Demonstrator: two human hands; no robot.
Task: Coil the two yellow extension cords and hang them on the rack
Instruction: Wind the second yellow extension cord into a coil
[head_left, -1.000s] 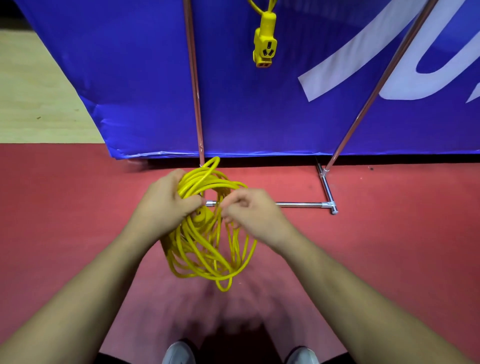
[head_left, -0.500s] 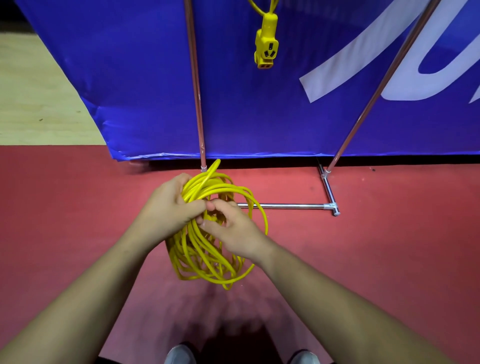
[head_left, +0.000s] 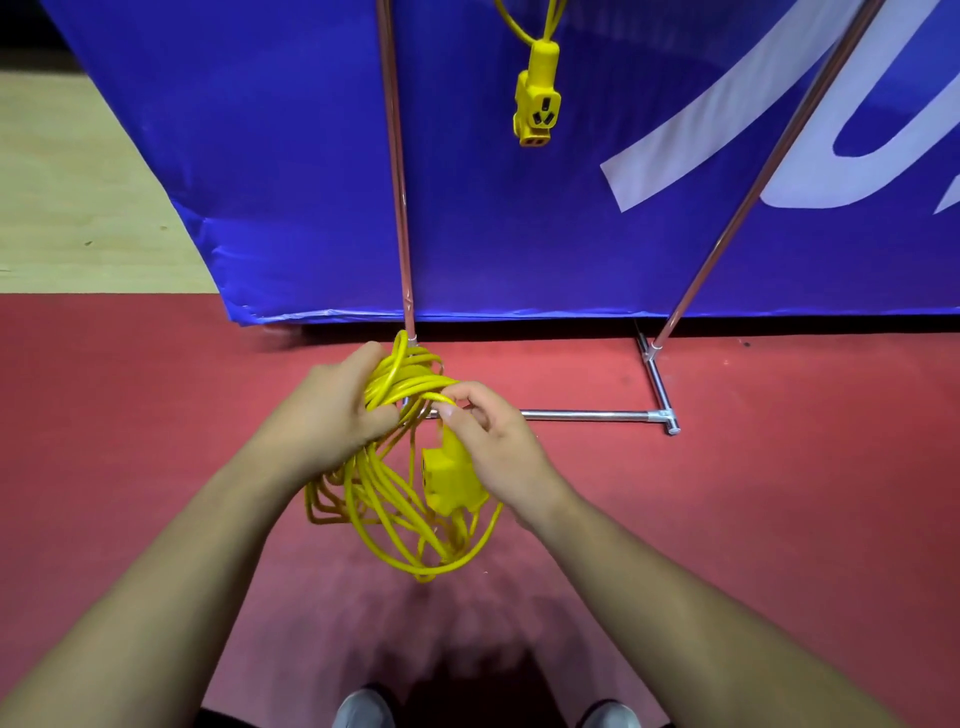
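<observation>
A coiled yellow extension cord (head_left: 384, 499) hangs in loops above the red floor. My left hand (head_left: 332, 415) grips the top of the bundle. My right hand (head_left: 493, 441) pinches a strand near the top, and the cord's yellow socket block (head_left: 447, 475) hangs just under its palm. A second yellow cord hangs from above on the rack, its socket end (head_left: 537, 98) dangling in front of the blue banner. The metal rack (head_left: 400, 171) shows two upright poles and a base bar (head_left: 587, 414) on the floor behind my hands.
A blue banner (head_left: 260, 156) with white lettering stands right behind the rack. Red floor (head_left: 779, 493) spreads around me, with pale wood floor (head_left: 67, 197) at the far left. My shoes (head_left: 363, 709) show at the bottom edge.
My right hand has shifted from inside the coil to pinching a strand at the top. The socket block now hangs in view below it. The coil has sagged lower.
</observation>
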